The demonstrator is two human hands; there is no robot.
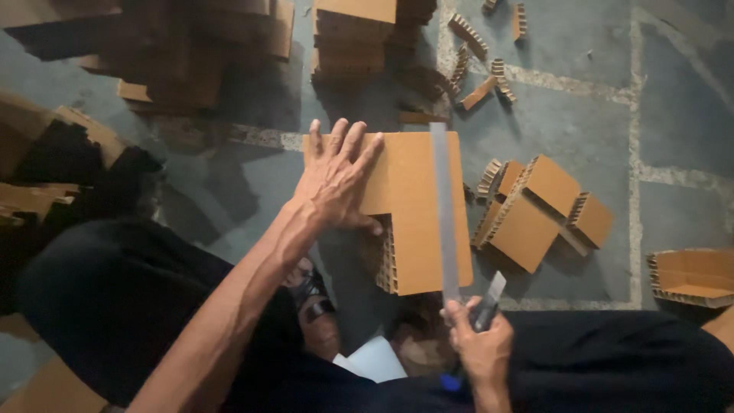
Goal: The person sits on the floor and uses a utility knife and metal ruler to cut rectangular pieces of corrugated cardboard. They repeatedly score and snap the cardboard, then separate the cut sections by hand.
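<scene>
Item: L-shaped cardboard piece, lying on the floor. Left hand is pressing it flat, fingers spread, steadying it. Right hand is gripping a knife beside the ruler; offcuts are lying beyond the fingertips.

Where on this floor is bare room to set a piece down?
Bare floor lies far right, above the L-shaped offcut, and between the board and the left scraps. Crowded: the stacks up top and near both hands.
</scene>
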